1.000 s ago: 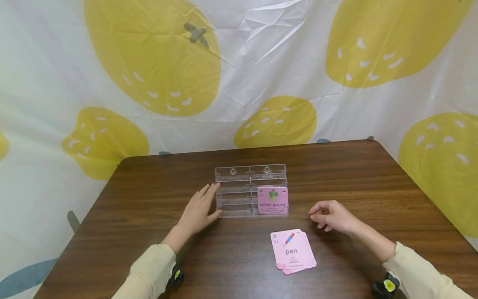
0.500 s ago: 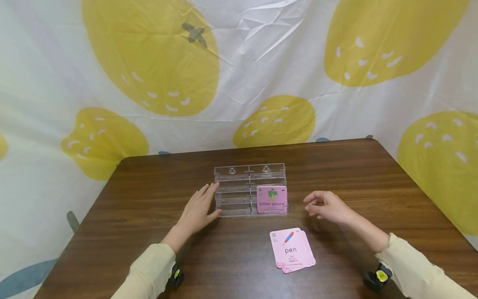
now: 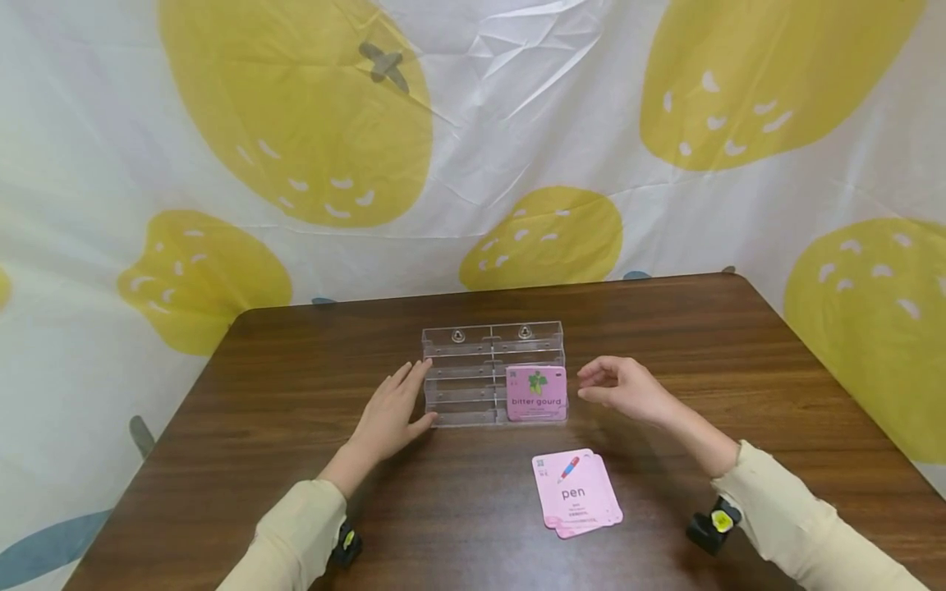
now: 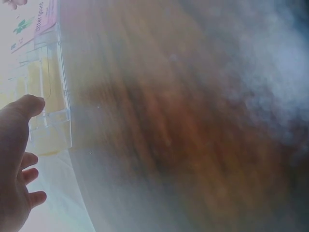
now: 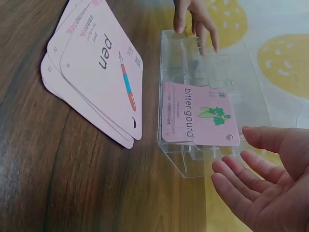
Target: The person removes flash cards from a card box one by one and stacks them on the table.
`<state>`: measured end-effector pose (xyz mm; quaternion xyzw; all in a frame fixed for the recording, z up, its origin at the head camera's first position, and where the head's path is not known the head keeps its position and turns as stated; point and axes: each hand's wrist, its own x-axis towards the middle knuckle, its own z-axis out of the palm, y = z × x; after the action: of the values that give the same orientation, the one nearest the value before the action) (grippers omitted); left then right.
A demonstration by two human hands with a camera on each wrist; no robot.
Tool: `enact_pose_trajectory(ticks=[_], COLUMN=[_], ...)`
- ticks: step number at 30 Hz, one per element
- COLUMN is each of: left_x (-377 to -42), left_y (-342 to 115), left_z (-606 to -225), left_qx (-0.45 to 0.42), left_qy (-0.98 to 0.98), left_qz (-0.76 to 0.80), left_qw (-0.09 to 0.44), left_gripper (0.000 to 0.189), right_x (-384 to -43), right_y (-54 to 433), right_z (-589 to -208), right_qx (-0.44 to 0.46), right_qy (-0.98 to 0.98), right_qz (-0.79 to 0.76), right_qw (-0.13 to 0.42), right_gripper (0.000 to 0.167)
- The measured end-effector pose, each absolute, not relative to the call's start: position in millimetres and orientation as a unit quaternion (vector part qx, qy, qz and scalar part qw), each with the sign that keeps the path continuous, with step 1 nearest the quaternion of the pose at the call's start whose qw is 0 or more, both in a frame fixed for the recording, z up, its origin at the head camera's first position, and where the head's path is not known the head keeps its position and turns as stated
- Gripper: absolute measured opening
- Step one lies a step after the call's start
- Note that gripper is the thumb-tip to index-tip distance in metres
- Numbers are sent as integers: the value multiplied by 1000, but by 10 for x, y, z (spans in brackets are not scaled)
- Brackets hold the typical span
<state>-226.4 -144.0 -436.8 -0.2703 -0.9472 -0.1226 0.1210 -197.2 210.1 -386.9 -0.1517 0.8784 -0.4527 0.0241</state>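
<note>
A clear plastic card rack [image 3: 460, 386] with tiered pockets stands mid-table. In its lower right pocket sits a pink "bitter gourd" card [image 3: 535, 394]. My left hand [image 3: 386, 414] rests against the rack's left side, its fingers extended. Just right of the card is my right hand [image 3: 628, 389], apart from the rack, its fingers loosely bent with nothing between them. Nearer me on the table lies a small stack of pink cards [image 3: 576, 492], the "pen" card on top. In the right wrist view the right thumb and fingertips come close to the edge of the bitter gourd card [image 5: 200, 116].
The brown wooden table [image 3: 296, 353] has rounded far corners. Behind it hangs a white curtain [image 3: 473, 148] with yellow fruit prints. A black wrist camera [image 3: 713, 525] sits under the right sleeve, another wrist camera [image 3: 346, 543] under the left.
My right hand has moved left and away from me, rising toward the bitter gourd card. The left hand stays at the rack's side, and the cards have not moved.
</note>
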Motion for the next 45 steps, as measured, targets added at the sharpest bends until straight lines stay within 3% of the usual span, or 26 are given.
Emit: enact_pose_trajectory(ticks=[7,19,35,45], left_x=[-2262,-2248,-2253,-2249], left_y=[-1434,-1427,-1429,-1428], left_z=[-4363,-4345,-4334,-4324], left_qx=[-271,-264,-260,-260], left_qy=[-947,-950,-952,-952], left_qz=[-125,-126,-124,-124], left_qw=[121,114,104,104], left_gripper=[76,76,76,75], right_x=[-2012,-2080,-2147,-2163], right_y=[2035,1872,1681,1739], right_z=[-3922,-4045,-4153,-4109], right_qx=[-132,-137,-155,-174], right_qy=[882,868,869,875], right_qz=[-452,-468,-438,-419], right_qw=[-2,-92,-171,-167], right_gripper=[32,34,14,4])
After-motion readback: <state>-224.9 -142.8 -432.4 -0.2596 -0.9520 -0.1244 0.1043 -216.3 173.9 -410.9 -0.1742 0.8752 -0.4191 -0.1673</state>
